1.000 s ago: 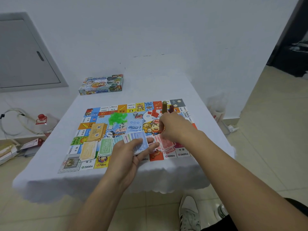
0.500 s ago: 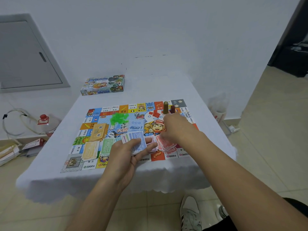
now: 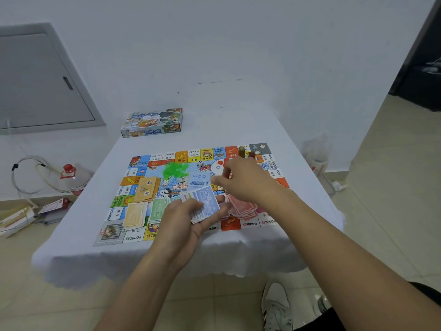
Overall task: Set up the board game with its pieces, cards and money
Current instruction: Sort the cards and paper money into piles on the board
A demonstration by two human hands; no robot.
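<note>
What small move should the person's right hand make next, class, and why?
Probably draw the top blue note off the stack the left hand grips and lay it beside the red pile, since the right hand hovers just above, holding nothing visible.

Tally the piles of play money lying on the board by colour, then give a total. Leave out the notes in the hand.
Tan pile: 1
Cream pile: 1
Green pile: 1
Red pile: 1
Total: 4 piles on the board

Bare forearms without sleeves, white sneaker (image 3: 276, 304) with dark stripes, dark trousers (image 3: 334, 318)
</note>
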